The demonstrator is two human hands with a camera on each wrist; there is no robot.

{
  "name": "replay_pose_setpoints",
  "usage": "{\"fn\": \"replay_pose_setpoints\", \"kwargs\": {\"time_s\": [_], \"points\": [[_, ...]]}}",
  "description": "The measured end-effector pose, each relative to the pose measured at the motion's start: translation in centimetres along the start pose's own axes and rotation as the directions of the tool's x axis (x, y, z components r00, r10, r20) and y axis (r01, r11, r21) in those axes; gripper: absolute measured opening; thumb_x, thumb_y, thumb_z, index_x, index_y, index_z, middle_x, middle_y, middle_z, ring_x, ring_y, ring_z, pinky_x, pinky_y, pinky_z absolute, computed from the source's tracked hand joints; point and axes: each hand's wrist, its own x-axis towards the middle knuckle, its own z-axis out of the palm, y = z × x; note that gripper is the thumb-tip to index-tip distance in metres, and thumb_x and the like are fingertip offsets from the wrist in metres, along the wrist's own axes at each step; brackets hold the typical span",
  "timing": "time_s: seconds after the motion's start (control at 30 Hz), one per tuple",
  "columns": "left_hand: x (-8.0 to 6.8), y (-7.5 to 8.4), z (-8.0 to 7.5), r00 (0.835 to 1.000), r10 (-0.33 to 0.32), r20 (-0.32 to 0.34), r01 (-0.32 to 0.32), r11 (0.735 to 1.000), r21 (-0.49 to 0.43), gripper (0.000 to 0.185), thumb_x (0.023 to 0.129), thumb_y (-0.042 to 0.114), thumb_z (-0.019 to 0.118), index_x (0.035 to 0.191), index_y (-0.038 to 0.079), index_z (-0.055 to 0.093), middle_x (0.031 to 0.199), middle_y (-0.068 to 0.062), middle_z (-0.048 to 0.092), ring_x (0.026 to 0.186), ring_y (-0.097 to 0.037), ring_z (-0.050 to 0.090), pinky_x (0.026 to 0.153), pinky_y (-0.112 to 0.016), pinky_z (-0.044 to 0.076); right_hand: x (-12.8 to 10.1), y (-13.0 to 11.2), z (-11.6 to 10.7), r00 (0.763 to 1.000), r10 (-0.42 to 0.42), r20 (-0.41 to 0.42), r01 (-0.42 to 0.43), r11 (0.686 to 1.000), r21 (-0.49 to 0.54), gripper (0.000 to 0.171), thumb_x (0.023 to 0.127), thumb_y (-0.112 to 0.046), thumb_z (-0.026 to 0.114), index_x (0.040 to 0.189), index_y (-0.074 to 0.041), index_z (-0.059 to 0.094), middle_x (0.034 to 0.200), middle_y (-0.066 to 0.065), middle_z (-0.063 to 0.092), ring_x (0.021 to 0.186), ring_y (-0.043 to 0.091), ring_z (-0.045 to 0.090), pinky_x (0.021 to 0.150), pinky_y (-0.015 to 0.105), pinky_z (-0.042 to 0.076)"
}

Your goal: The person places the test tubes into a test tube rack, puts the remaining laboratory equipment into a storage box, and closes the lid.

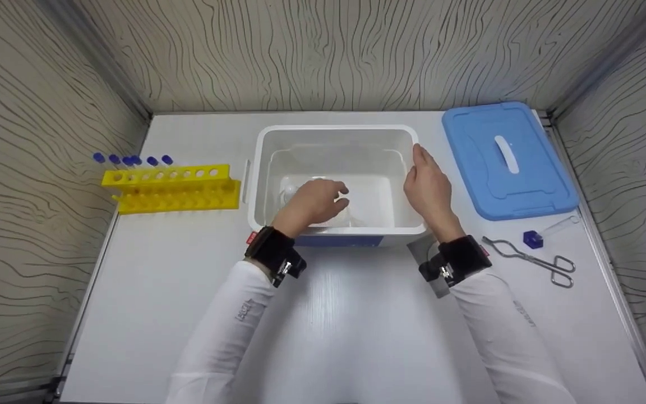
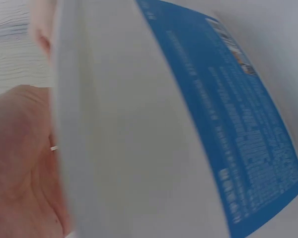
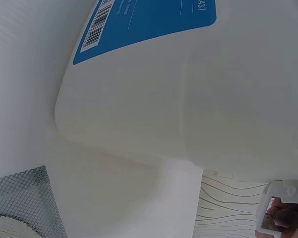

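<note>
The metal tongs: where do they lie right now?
In the head view, the metal tongs lie on the table's right side, below the blue lid, beside a small blue cap.

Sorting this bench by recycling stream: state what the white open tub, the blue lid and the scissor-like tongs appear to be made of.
White open tub: probably plastic, semi-translucent, smooth moulded walls with rounded corners.
Blue rectangular lid: likely plastic, opaque, slightly glossy, with moulded ridges and a pale handle.
Grey scissor-like tongs: seemingly metal, thin silvery arms with finger loops.
</note>
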Motion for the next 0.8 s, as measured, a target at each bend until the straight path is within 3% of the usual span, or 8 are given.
{"fn": "replay_pose_setpoints", "kwargs": {"time_s": [0.17, 0.33, 0.47, 0.63, 0.7, 0.8], "points": [[-1.4, -0.6, -1.7, 0.991, -0.01, -0.137, 0.003, 0.999, -0.048, 0.036, 0.101, 0.026, 0.053, 0.13, 0.009, 0.064, 0.124, -0.012, 0.071, 0.116, -0.027, 0.066, 0.102, -0.042, 0.051, -0.1, 0.2, -0.1, 1.0, 0.008, 0.008, -0.008, 1.0, 0.003, 0.052, 0.1, -0.007, 0.039, 0.151, 0.006, 0.033, 0.153, 0.028, 0.04, 0.134, 0.045, 0.048, 0.1, 0.058, 0.048], [-2.9, -1.9, -2.7, 0.954, -0.039, -0.299, 0.02, 0.998, -0.067, 0.032, 0.1, 0.024, 0.054, 0.124, 0.009, 0.068, 0.12, -0.01, 0.072, 0.11, -0.027, 0.068, 0.097, -0.041, 0.054, -0.4, 0.4, -0.1, 1.0, 0.015, 0.01, -0.015, 1.0, 0.003, 0.052, 0.1, -0.007, 0.039, 0.151, 0.005, 0.033, 0.153, 0.028, 0.04, 0.134, 0.045, 0.048, 0.101, 0.057, 0.048], [-3.8, -3.9, -2.9, 0.9, -0.09, -0.427, 0.065, 0.995, -0.071, 0.028, 0.099, 0.023, 0.056, 0.12, 0.01, 0.07, 0.12, -0.01, 0.071, 0.111, -0.029, 0.067, 0.096, -0.041, 0.054, -0.5, 0.5, 0.0, 1.0, 0.013, 0.004, -0.013, 1.0, 0.002, 0.052, 0.101, -0.007, 0.039, 0.151, 0.006, 0.034, 0.153, 0.028, 0.041, 0.133, 0.045, 0.049, 0.098, 0.058, 0.05], [-4.2, -6.9, -2.3, 0.808, -0.215, -0.549, 0.167, 0.976, -0.137, 0.027, 0.098, 0.021, 0.058, 0.119, 0.01, 0.07, 0.125, -0.014, 0.068, 0.115, -0.034, 0.063, 0.102, -0.045, 0.051, -0.4, 0.4, -0.1, 1.0, 0.023, 0.009, -0.023, 1.0, -0.004, 0.052, 0.101, -0.007, 0.038, 0.15, 0.005, 0.034, 0.153, 0.028, 0.04, 0.133, 0.046, 0.049, 0.097, 0.058, 0.05], [-4.1, -8.0, -1.8, 0.789, -0.263, -0.554, 0.201, 0.964, -0.172, 0.03, 0.098, 0.022, 0.057, 0.123, 0.009, 0.067, 0.131, -0.017, 0.064, 0.12, -0.036, 0.06, 0.105, -0.047, 0.05, -0.5, 0.4, -0.1, 1.0, 0.03, 0.008, -0.03, 1.0, -0.003, 0.052, 0.1, -0.007, 0.039, 0.15, 0.005, 0.034, 0.153, 0.028, 0.041, 0.133, 0.046, 0.049, 0.098, 0.058, 0.049], [-3.9, -9.2, -0.9, 0.778, -0.313, -0.544, 0.239, 0.949, -0.204, 0.037, 0.098, 0.022, 0.056, 0.133, 0.008, 0.061, 0.142, -0.02, 0.054, 0.127, -0.038, 0.055, 0.108, -0.049, 0.047, -0.5, 0.4, 0.0, 0.999, 0.032, 0.003, -0.032, 0.999, 0.003, 0.052, 0.1, -0.007, 0.039, 0.151, 0.005, 0.035, 0.153, 0.027, 0.041, 0.135, 0.045, 0.048, 0.1, 0.058, 0.048]]}}
